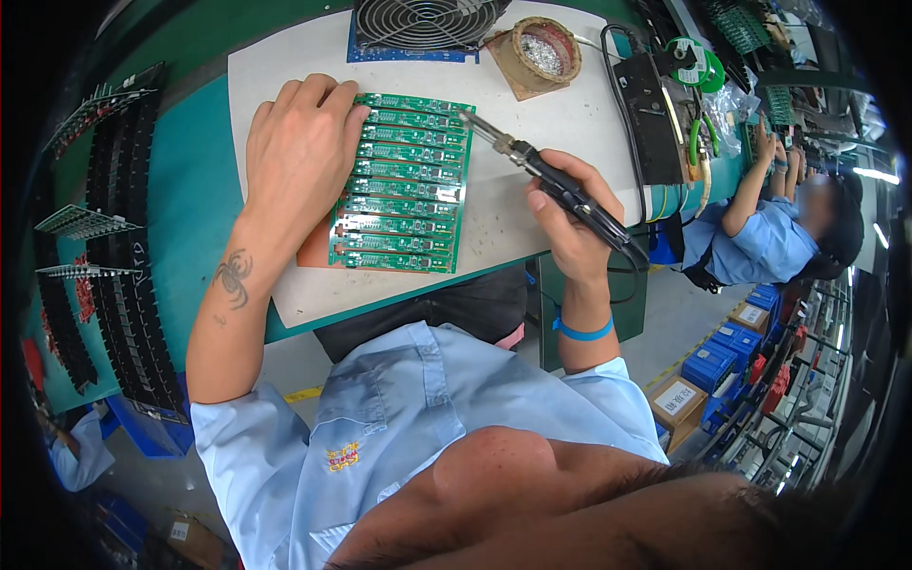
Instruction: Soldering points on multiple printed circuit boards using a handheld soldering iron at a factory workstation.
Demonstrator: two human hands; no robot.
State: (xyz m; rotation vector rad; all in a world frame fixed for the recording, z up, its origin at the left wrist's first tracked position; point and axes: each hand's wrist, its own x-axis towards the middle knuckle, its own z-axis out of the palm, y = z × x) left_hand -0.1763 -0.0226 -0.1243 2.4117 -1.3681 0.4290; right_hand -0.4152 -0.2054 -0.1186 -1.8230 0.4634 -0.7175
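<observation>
A panel of green circuit boards (pixel 404 185), made of several narrow strips, lies on a white sheet (pixel 513 233) in front of me. My left hand (pixel 304 142) grips its upper left edge, with fingers bent and the thumb against the board. In my right hand (pixel 575 214) is a soldering iron (pixel 570 195) with a black handle and a metal front end. It slants up and left, its tip at the panel's upper right corner; whether it touches is too small to tell. A reddish-brown piece (pixel 315 247) shows from under the panel's lower left corner.
Beyond the panel stands a fan with a round grille (pixel 427 21). A round pot of silvery scraps (pixel 546 49) sits to its right, near a black stand (pixel 649 119) and green spool (pixel 698 65). Black racks (pixel 119 237) line the left. A co-worker (pixel 774 228) sits at right.
</observation>
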